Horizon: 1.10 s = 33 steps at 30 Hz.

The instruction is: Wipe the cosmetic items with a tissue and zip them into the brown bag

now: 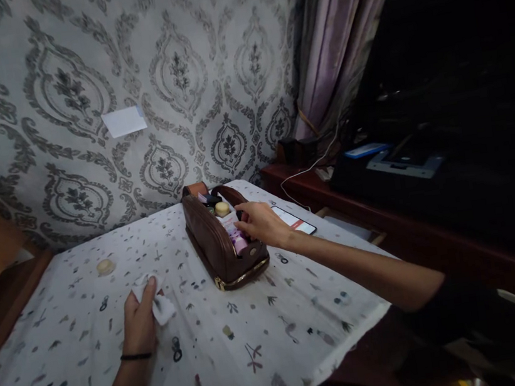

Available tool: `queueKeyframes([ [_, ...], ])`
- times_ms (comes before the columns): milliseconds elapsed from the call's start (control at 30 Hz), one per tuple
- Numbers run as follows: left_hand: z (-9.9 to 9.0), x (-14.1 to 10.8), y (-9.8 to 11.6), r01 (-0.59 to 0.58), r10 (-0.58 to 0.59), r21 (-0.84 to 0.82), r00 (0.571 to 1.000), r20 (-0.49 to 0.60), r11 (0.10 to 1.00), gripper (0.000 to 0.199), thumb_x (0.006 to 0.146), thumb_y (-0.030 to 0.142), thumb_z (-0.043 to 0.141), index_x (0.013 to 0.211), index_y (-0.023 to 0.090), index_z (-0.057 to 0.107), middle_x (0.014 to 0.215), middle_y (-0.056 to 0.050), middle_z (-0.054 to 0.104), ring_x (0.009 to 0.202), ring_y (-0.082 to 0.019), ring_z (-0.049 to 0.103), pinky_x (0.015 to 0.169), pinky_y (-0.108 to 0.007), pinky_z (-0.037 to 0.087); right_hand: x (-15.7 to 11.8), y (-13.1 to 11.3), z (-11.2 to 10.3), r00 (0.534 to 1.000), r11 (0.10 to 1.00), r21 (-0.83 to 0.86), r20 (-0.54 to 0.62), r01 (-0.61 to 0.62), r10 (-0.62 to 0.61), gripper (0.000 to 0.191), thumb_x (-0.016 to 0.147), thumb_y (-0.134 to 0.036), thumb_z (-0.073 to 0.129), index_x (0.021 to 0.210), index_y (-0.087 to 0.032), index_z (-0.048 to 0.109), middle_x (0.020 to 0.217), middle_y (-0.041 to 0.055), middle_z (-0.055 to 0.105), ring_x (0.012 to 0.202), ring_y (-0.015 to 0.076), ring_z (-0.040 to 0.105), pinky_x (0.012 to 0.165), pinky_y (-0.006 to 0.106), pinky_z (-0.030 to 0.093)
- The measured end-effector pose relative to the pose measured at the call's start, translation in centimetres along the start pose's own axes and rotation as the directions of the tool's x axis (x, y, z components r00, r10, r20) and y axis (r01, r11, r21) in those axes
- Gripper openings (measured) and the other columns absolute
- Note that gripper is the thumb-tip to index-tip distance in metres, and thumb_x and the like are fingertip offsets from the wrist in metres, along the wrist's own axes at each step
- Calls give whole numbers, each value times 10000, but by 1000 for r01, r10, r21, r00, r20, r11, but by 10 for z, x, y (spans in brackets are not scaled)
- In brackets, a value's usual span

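Observation:
A brown leather toiletry bag (209, 240) stands unzipped on the patterned cloth, filled with small items. Among them are a round cream-coloured jar (222, 209) and a pink and purple item (239, 241). My right hand (261, 223) is at the bag's opening, its fingers pinched near something small and dark that I cannot make out. To the left of the bag, my left hand (141, 316) grips a crumpled white tissue (162, 308) just over the cloth. A small round pale container (104, 267) sits on the cloth beyond my left hand.
A phone (295, 219) with a lit screen lies behind my right forearm. A white cable (313, 165) runs along the dark red wooden furniture (304, 190) on the right. The table cloth (241, 353) ends at the lower right. Patterned wallpaper (179, 70) rises behind.

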<state>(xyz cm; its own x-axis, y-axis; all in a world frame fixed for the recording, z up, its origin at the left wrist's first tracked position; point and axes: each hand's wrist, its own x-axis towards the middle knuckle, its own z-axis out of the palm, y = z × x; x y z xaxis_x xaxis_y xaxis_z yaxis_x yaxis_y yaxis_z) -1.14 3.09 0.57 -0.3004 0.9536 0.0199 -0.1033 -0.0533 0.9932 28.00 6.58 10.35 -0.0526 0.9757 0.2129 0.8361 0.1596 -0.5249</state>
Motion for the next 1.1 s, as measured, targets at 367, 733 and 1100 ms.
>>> queueKeyframes([
  [367,-1,3,-3,-34,34,-8,999,11,999,417,668,548,767,751,170,610,633,45,583,563,-100,531,538,-200,439,-12,3,-11,980,983,-20,75,184,-182,388,794,-228,686,1173,-164,634,800,-5,648,673,123,564,644,230,392],
  [733,-3,6,-13,-3,3,-9,999,36,1000,412,675,534,770,717,161,599,628,33,571,553,-97,513,518,-198,425,-28,8,-7,968,983,54,177,173,-180,351,766,-217,726,1096,-172,614,775,-26,605,672,119,542,623,226,371],
  [1100,-1,5,-16,3,1,-51,996,89,999,409,691,525,771,735,163,587,621,45,553,572,-89,513,533,-185,426,-38,11,0,964,964,15,17,265,-266,352,763,-180,721,1103,-186,631,939,43,649,827,177,623,731,279,466],
])
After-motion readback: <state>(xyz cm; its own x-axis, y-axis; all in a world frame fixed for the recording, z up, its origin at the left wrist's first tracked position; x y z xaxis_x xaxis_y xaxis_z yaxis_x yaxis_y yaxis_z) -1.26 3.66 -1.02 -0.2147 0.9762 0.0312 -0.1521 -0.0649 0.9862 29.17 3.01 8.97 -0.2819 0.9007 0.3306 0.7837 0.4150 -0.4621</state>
